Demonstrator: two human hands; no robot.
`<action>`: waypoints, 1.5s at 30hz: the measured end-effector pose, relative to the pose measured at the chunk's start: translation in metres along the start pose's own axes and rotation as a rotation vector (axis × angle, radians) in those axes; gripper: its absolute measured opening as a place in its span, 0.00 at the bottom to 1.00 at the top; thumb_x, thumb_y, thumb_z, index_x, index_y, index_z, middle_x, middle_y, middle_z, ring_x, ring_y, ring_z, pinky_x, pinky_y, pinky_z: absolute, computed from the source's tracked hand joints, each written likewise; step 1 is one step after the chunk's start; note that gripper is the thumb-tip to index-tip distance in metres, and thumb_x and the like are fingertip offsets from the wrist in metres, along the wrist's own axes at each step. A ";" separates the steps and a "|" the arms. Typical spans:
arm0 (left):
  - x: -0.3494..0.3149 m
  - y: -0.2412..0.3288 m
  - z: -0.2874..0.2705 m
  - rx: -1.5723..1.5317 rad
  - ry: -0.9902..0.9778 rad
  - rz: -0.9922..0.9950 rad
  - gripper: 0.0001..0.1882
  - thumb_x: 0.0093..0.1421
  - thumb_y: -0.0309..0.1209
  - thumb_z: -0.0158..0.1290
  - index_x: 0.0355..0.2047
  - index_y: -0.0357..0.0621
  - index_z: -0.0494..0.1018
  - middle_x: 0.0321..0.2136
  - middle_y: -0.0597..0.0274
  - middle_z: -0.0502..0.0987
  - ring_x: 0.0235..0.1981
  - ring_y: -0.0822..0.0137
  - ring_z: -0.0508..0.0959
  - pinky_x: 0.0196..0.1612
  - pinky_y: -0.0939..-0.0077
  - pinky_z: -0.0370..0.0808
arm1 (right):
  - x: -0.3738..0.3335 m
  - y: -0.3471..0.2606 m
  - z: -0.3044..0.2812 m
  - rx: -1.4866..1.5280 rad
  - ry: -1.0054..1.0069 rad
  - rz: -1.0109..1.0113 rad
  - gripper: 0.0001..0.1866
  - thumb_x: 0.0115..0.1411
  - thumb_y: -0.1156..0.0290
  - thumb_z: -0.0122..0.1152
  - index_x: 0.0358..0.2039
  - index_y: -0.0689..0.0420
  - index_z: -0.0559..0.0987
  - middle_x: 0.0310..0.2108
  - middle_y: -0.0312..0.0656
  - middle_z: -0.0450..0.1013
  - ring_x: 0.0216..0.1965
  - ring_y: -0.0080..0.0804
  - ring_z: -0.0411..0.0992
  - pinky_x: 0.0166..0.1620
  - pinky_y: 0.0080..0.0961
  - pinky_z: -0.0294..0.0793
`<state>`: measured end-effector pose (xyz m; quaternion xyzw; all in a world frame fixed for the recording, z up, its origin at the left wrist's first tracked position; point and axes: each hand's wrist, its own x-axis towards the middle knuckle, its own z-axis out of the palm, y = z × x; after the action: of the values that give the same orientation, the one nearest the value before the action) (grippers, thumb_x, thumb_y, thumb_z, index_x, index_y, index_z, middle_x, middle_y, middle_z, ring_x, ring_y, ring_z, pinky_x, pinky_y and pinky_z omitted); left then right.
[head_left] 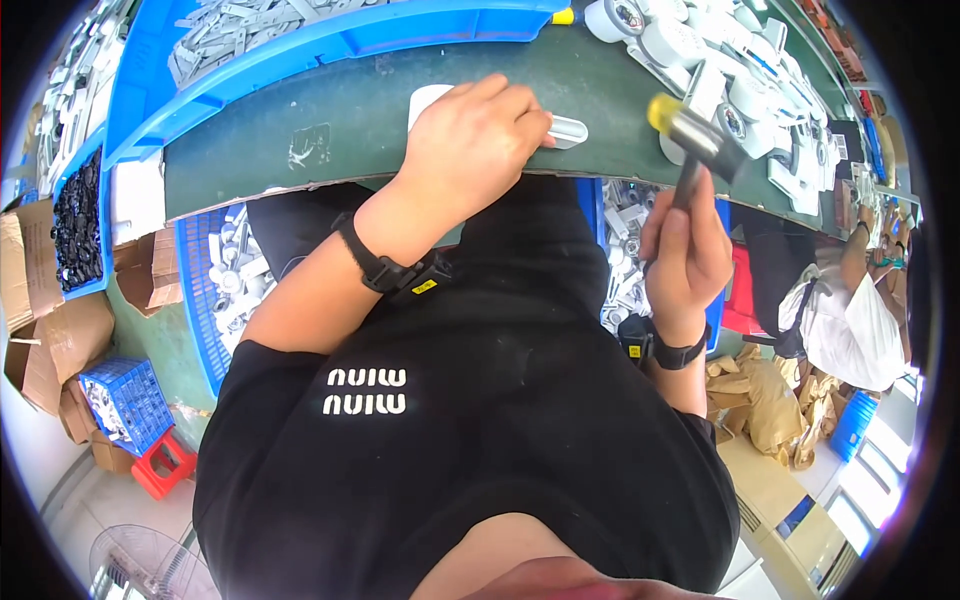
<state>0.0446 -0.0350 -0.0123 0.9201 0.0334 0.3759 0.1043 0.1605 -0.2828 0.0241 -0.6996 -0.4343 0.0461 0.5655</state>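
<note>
On the green worktable (350,110), my left hand (470,140) is closed over a white plastic part (568,132) and presses it against the surface. One long grooved end sticks out past my fingers to the right; a wider white end shows on the other side, and the middle is hidden. My right hand (690,245) grips the handle of a hammer (705,140), raised near the table's front edge. Its head has a yellow face on one end and dark metal on the other, slightly blurred. The hammer is apart from the white part.
A blue bin (350,45) of flat grey-white pieces stands at the back left. White round-ended parts (740,90) are piled at the right. A yellow-tipped tool (565,16) lies beside the bin. Blue crates (200,290) of white parts stand below the table. Another person (850,310) works at far right.
</note>
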 end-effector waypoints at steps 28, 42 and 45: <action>0.003 0.003 -0.050 -0.085 -0.309 0.148 0.18 0.51 0.19 0.62 0.42 0.46 0.86 0.48 0.61 0.82 0.57 0.56 0.80 0.64 0.59 0.74 | -0.003 0.008 0.018 -0.079 -0.144 0.071 0.26 0.75 0.78 0.56 0.72 0.57 0.75 0.28 0.33 0.76 0.27 0.16 0.69 0.34 0.17 0.70; -0.039 -0.021 -0.021 -0.173 0.075 -0.222 0.07 0.60 0.22 0.65 0.40 0.39 0.84 0.42 0.58 0.82 0.44 0.52 0.82 0.47 0.59 0.82 | 0.025 -0.010 0.034 0.046 -0.109 0.035 0.26 0.76 0.77 0.57 0.73 0.58 0.74 0.29 0.32 0.78 0.29 0.17 0.73 0.37 0.17 0.74; -0.041 -0.021 -0.019 -0.191 0.105 -0.200 0.09 0.58 0.18 0.66 0.40 0.37 0.84 0.40 0.57 0.82 0.41 0.52 0.83 0.44 0.61 0.82 | 0.021 -0.009 0.043 0.144 -0.019 0.008 0.29 0.78 0.79 0.51 0.78 0.58 0.66 0.29 0.34 0.76 0.23 0.12 0.62 0.29 0.11 0.62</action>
<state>0.0026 -0.0173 -0.0313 0.8771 0.0945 0.4127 0.2267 0.1447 -0.2366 0.0248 -0.6583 -0.4323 0.0863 0.6101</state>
